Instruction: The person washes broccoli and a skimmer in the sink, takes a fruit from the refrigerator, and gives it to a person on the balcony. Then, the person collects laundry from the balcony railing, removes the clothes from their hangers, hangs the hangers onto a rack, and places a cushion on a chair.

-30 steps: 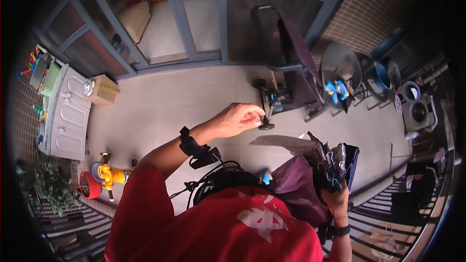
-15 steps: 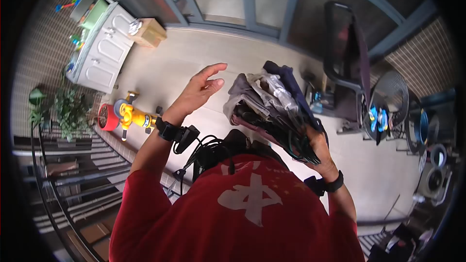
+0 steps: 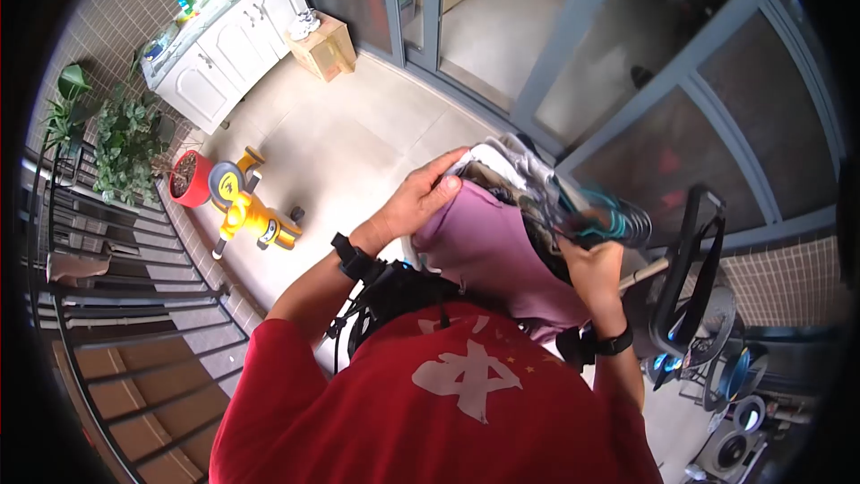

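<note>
A bundle of clothes on hangers hangs in front of my chest, a pink garment [image 3: 488, 237] on its near side and white and grey cloth [image 3: 515, 161] behind it. My right hand [image 3: 593, 260] is closed around the clothes hangers [image 3: 618, 220], whose dark and teal loops stick out at the right. My left hand [image 3: 423, 200] grips the bundle's left edge, thumb on the pink cloth and fingers partly hidden along its far side.
A yellow ride-on toy [image 3: 251, 215] and a red plant pot [image 3: 190, 179] stand at left by the black railing [image 3: 134, 350]. White cabinets [image 3: 237, 54] and a cardboard box [image 3: 324, 47] are farther back. Glass sliding doors [image 3: 528, 54] and a black-framed chair [image 3: 685, 278] are ahead and right.
My left hand has come from the air onto the bundle's left edge. The bundle has turned so the pink garment faces me, and the view has swung to the right.
</note>
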Tool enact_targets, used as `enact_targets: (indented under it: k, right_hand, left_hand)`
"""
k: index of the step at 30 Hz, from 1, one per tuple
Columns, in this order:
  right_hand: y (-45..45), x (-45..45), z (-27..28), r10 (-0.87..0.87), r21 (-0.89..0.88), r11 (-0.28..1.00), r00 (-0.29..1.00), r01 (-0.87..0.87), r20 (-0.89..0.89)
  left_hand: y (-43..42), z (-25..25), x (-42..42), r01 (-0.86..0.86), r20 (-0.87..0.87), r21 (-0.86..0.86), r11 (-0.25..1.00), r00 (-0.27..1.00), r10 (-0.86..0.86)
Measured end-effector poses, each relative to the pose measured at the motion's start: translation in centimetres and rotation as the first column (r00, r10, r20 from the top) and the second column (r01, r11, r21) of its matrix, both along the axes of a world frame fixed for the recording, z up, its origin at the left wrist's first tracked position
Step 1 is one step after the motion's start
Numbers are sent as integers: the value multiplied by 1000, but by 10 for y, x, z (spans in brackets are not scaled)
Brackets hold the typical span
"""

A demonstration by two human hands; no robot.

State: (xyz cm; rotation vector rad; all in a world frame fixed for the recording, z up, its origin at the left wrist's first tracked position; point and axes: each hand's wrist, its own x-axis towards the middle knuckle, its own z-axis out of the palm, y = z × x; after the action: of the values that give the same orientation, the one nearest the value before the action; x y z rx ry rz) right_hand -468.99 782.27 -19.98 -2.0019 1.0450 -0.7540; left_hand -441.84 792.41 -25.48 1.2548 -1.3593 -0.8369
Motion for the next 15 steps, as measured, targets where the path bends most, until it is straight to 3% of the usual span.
enact_targets:
  k: [1,2,3,4,6,8,10,11,12,14,15]
  right_hand:
    - [-8,20,4,20,-46,999,1000,-19,11]
    - [-13,36,1,-5,39,999,993,1,114]
    - [-22,54,3,-18,87,996,991,6,131]
    - [-29,69,4,-34,142,990,989,14,144]
    - [-41,100,8,-46,214,977,979,2,199]
    - [-46,126,8,-72,295,955,966,-6,250]
    - [-52,147,6,-137,339,939,963,51,234]
    - [-61,157,7,-145,342,938,962,58,233]
    - [-70,165,8,-126,333,942,968,47,219]
    - [-90,181,6,-89,331,943,979,25,181]
    - [-104,186,-1,-119,336,941,972,45,202]
  left_hand:
    - [-11,-2,19,-88,-49,-10,996,995,88]
    - [-18,-7,34,-178,-96,-20,984,980,176]
    - [-29,-8,48,-391,-186,-107,914,911,368]
    - [-34,-7,68,-395,-190,-112,912,909,371]
    - [-40,7,107,-348,205,-126,929,907,367]
    - [-60,7,122,-269,149,-127,955,946,286]
    - [-81,11,130,-365,74,-189,912,920,384]
    - [-96,-2,141,-346,-69,-183,920,938,339]
    - [-108,-9,153,-341,-71,-173,924,940,333]
    - [-132,-22,176,-201,130,-171,965,966,224]
    - [-143,-17,181,-221,150,-142,965,959,241]
